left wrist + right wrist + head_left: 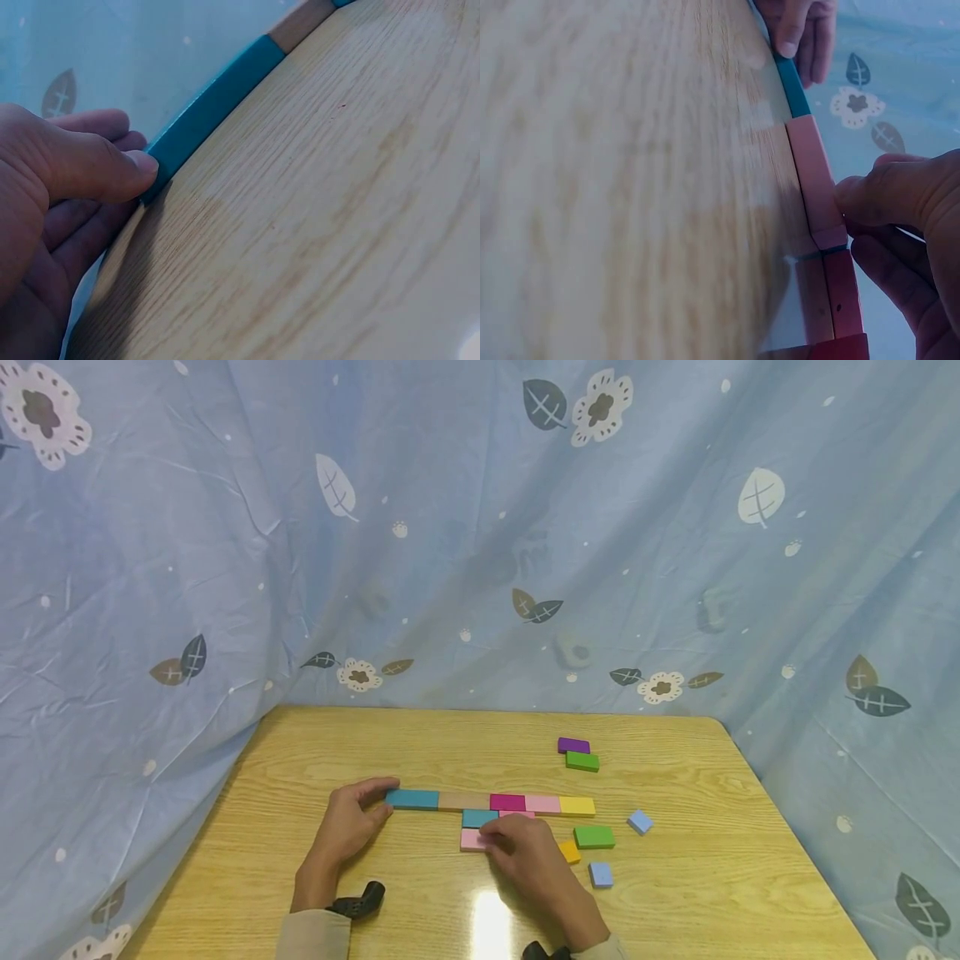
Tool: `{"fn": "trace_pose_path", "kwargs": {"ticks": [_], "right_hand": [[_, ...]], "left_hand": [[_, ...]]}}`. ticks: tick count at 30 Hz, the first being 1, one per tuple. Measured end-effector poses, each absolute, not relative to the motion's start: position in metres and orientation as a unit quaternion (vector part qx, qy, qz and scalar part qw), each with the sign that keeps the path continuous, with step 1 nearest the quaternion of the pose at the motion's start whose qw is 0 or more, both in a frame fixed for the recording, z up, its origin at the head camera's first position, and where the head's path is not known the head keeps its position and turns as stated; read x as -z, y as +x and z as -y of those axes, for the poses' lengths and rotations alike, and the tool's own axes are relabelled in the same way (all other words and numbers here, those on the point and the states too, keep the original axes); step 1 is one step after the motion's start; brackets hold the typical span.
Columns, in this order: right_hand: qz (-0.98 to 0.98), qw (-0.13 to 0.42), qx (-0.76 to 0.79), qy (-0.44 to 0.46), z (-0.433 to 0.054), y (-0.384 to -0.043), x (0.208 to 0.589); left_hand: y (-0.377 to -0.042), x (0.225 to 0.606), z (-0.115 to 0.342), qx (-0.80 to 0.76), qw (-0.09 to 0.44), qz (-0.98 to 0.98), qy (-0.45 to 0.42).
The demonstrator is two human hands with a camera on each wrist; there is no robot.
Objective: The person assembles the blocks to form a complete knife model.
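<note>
A long row of flat blocks lies on the table: a teal block (412, 800), a wood-coloured block (464, 802), a magenta block (507, 802), a pale pink block (542, 804) and a yellow block (577, 807). Below it sit a shorter teal block (480, 818) and a pink block (517, 815), then a light pink block (472, 839). My left hand (351, 822) pinches the left end of the long teal block, thumb (139, 169) on its near side. With thumb and fingertips, my right hand (532, 856) holds the light pink block (814, 172), partly covering it.
Right of the right hand lie an orange block (570, 852), a green block (594, 837) and two light blue blocks, one nearer (601, 875) and one farther (640, 822). Farther back, a purple block (573, 746) touches another green block (582, 762). A patterned blue curtain (450, 527) hangs behind the table.
</note>
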State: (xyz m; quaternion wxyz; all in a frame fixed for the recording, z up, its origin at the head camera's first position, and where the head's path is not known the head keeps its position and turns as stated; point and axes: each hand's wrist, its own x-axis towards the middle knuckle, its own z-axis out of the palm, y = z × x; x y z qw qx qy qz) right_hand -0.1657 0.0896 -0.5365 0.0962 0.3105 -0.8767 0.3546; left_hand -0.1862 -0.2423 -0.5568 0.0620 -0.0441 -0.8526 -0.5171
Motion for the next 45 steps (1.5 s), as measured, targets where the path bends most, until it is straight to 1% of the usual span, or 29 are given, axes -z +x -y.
{"fn": "trace_pose_path", "kwargs": {"ticks": [15,18,21,24,28,31,36,41,45], "right_hand": [[0.876,0.113,-0.349,0.312,-0.089,-0.167,0.537],[0.868,0.114,-0.366,0.315,-0.093,-0.169,0.536],[0.852,0.102,-0.415,0.303,-0.104,-0.17,0.533],[0.843,0.084,-0.46,0.264,-0.121,-0.171,0.529],[0.85,0.069,-0.478,0.208,-0.145,-0.174,0.527],[0.848,0.053,-0.494,0.184,-0.16,-0.175,0.526],[0.839,0.035,-0.514,0.175,-0.179,-0.173,0.528],[0.833,0.034,-0.524,0.174,-0.195,-0.17,0.534],[0.84,0.036,-0.52,0.15,-0.206,-0.168,0.536]], "left_hand": [[-0.185,0.555,0.241,0.518,0.057,0.853,-0.041],[-0.186,0.555,0.241,0.524,0.055,0.849,-0.04],[-0.185,0.556,0.241,0.536,0.055,0.842,-0.035],[-0.184,0.555,0.24,0.544,0.061,0.836,-0.029],[-0.183,0.552,0.239,0.538,0.077,0.839,-0.028],[-0.182,0.548,0.239,0.536,0.088,0.839,-0.025],[-0.181,0.547,0.24,0.536,0.086,0.839,-0.026],[-0.183,0.549,0.241,0.53,0.074,0.844,-0.031],[-0.185,0.55,0.24,0.521,0.068,0.85,-0.032]]}}
